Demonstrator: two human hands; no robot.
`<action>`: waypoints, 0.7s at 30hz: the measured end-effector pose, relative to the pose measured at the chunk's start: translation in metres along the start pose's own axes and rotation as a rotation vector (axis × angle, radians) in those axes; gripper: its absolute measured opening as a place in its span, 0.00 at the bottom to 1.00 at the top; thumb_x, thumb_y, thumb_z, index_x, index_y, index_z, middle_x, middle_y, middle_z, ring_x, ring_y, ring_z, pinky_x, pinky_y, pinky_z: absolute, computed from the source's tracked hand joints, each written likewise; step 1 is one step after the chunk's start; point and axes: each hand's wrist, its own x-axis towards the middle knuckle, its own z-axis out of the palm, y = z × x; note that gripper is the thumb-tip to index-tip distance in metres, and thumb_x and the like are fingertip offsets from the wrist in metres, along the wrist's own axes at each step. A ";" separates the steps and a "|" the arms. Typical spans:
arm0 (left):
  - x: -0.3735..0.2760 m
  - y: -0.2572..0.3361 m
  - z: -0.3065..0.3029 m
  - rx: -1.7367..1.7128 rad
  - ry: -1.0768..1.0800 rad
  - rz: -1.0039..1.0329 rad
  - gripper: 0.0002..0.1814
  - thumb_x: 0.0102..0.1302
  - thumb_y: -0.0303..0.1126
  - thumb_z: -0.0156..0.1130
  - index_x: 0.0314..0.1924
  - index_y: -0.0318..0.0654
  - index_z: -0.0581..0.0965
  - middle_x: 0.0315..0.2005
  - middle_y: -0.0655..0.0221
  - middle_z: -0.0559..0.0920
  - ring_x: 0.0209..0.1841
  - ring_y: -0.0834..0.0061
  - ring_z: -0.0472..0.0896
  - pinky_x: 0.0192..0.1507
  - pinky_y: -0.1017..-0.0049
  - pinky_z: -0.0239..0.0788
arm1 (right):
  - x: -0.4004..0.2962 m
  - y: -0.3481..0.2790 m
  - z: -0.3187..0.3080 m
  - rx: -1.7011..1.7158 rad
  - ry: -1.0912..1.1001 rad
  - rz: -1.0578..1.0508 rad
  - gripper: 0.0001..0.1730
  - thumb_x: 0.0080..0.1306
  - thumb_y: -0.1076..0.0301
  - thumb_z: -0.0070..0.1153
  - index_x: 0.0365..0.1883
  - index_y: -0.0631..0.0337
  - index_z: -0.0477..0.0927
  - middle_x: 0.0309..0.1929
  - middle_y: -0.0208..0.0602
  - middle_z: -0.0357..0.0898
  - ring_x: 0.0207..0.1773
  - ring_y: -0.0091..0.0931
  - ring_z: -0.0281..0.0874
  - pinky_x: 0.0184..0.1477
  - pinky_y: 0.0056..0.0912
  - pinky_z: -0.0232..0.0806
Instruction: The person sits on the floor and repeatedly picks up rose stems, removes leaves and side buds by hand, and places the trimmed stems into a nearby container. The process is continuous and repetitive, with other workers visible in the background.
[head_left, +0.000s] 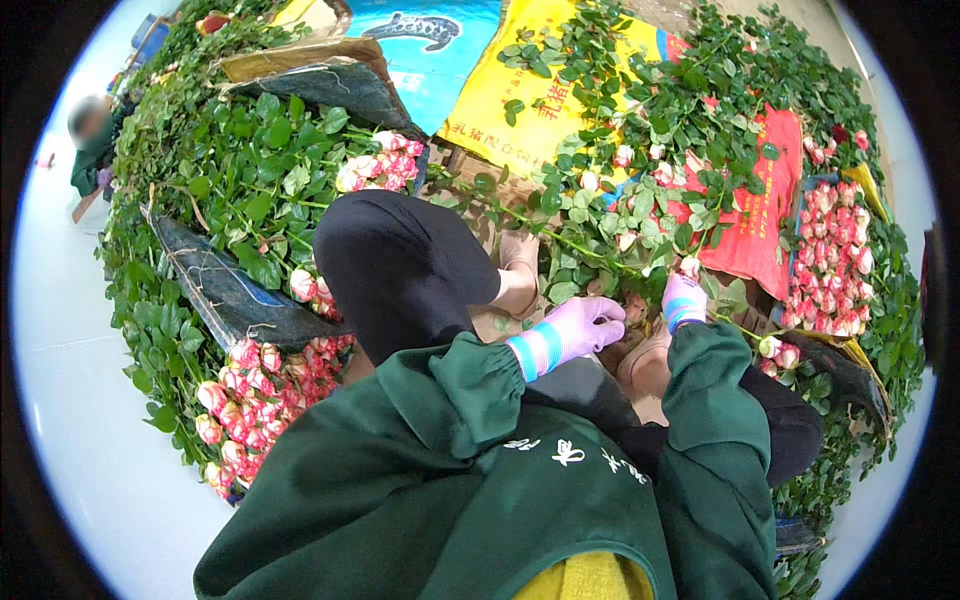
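Both my hands wear lilac gloves with blue-striped cuffs. My right hand (684, 300) is closed just below a pale pink rose bloom (688, 266). A long green stem (581, 247) slants from the upper left towards that hand, though where it joins is partly covered by leaves. To its left, my left hand (576, 330) hovers above my feet with curled fingers; whether anything thin is between them cannot be made out. Just beyond my hands, loose leafy roses (626, 156) lie over a yellow printed sack (499, 97) and a red sack (757, 202).
Pink-edged rose bundles lie at left (262, 405), upper left (379, 161) and right (832, 259). Dark sheet flaps (232, 285) separate the left bundles. Dense foliage (150, 225) rings the spot. A blue sack (427, 60) lies ahead. Another person (94, 146) is at far left.
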 end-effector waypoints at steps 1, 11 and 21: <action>0.002 0.001 0.001 0.023 -0.011 -0.006 0.17 0.60 0.30 0.58 0.49 0.32 0.71 0.30 0.75 0.75 0.27 0.84 0.71 0.30 0.83 0.66 | 0.000 0.001 0.006 0.027 0.028 0.018 0.09 0.54 0.71 0.47 0.32 0.58 0.77 0.28 0.45 0.79 0.32 0.39 0.78 0.34 0.39 0.70; 0.002 0.014 -0.001 0.016 -0.084 -0.106 0.21 0.62 0.29 0.54 0.55 0.36 0.65 0.38 0.65 0.77 0.33 0.80 0.76 0.32 0.85 0.67 | 0.001 -0.008 0.019 0.288 0.061 0.121 0.09 0.50 0.70 0.47 0.23 0.61 0.80 0.25 0.46 0.79 0.29 0.37 0.79 0.30 0.41 0.70; 0.011 0.011 -0.001 0.056 -0.042 -0.208 0.20 0.63 0.36 0.54 0.52 0.35 0.66 0.37 0.64 0.78 0.32 0.79 0.77 0.31 0.84 0.68 | 0.026 -0.008 0.050 0.418 0.094 0.347 0.12 0.54 0.68 0.45 0.29 0.59 0.81 0.30 0.41 0.80 0.34 0.34 0.78 0.32 0.40 0.68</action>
